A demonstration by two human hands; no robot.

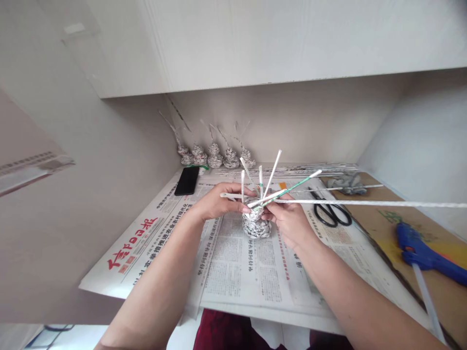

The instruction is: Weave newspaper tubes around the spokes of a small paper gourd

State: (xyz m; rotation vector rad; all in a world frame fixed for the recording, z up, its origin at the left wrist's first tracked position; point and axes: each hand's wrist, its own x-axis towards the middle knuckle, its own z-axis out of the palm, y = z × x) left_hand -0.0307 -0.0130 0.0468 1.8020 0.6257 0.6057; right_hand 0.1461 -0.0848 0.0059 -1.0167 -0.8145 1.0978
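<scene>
Between my hands sits a small woven paper gourd (257, 227), its round body resting on the newspaper. Several rolled paper sticks (273, 171) fan upward and outward from its top. One long white paper stick (372, 203) runs off to the right edge. My left hand (226, 200) grips the gourd's upper left side, thumb at its rim. From the right, my right hand (288, 218) pinches the rim and the base of the sticks, with its fingertips partly hidden behind them.
Newspaper (233, 282) covers the table. Several finished woven gourds (215, 158) line the back wall, near a black phone (187, 181). Black-handled scissors (332, 214), a crumpled grey cloth (346, 183) and a blue glue gun (419, 250) lie at right. A shelf (277, 43) overhangs the back.
</scene>
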